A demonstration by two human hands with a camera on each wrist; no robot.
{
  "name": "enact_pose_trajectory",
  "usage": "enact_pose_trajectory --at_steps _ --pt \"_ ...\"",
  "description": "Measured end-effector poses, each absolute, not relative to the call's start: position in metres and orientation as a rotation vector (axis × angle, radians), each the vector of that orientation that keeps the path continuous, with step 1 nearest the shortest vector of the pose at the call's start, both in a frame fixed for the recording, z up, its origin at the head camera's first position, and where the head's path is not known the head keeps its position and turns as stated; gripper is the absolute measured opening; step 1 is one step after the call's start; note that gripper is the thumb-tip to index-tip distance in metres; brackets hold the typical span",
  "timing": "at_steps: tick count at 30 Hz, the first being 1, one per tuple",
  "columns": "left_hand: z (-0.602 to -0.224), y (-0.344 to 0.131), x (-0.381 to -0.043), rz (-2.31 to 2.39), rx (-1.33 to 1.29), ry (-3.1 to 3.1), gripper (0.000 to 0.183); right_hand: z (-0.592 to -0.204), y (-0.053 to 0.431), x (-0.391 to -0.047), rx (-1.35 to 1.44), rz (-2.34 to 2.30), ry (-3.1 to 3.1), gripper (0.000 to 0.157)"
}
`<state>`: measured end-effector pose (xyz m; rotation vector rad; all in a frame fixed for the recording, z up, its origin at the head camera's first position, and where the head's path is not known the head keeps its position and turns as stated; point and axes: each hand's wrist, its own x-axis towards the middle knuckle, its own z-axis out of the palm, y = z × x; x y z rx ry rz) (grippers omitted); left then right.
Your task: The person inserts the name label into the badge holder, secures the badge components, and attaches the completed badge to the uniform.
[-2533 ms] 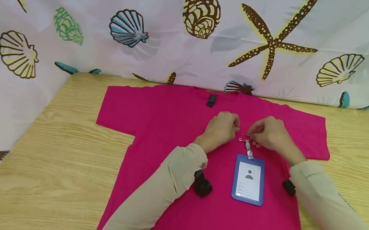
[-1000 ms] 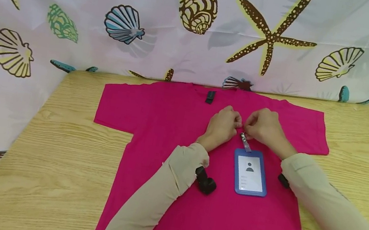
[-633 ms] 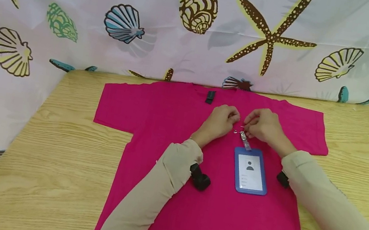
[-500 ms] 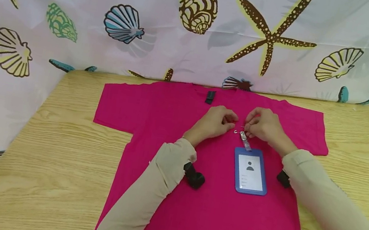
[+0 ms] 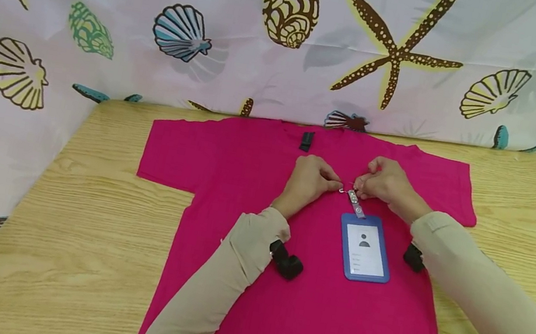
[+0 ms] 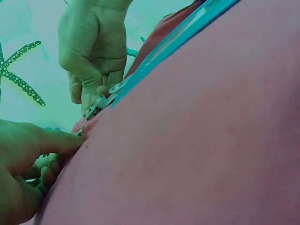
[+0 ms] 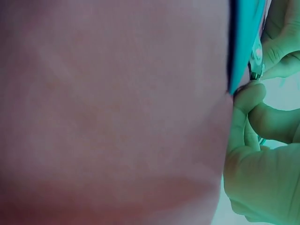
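Note:
A bright pink T-shirt (image 5: 316,323) lies flat, collar away from me. On its chest rests a blue badge holder (image 5: 365,248) with a white card inside. From its top runs a clear strap with a metal clip (image 5: 354,198), joined to an opened safety pin (image 5: 341,190). My left hand (image 5: 308,181) has thumb and finger together at the pin's clasp end, seeming to pinch it. Opposite, my right hand (image 5: 386,182) pinches the pin beside the clip; its fingertips partly hide the pin. The left wrist view shows both hands meeting at the pin (image 6: 84,125).
The shirt lies on a light wooden table (image 5: 92,232). Behind and at the sides hangs a pale cloth (image 5: 242,68) printed with shells and starfish. A black label (image 5: 306,140) shows at the shirt's collar. Black straps (image 5: 288,264) sit at both wrists.
The left hand drew back to the left from the pin, its fingers parting, then came back to the clasp end. The right hand stays at the pin. The badge was shifted slightly up earlier.

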<state>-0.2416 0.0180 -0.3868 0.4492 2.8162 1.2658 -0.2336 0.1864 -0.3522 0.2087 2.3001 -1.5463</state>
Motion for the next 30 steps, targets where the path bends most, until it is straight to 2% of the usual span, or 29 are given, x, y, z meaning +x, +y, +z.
enact_pose_trajectory --at_steps 5,16,30 --pt "-0.386 0.021 -0.239 1.302 0.359 2.797 0.012 -0.353 0.187 -0.234 0.27 -1.56 2.269 0.037" --pt "-0.384 0.02 -0.243 1.304 0.359 2.755 0.014 -0.351 0.189 -0.233 0.221 -1.56 2.286 0.038" --pt "-0.387 0.017 -0.251 1.229 0.484 2.727 0.009 -0.353 0.183 -0.233 0.221 -1.531 2.306 0.037"
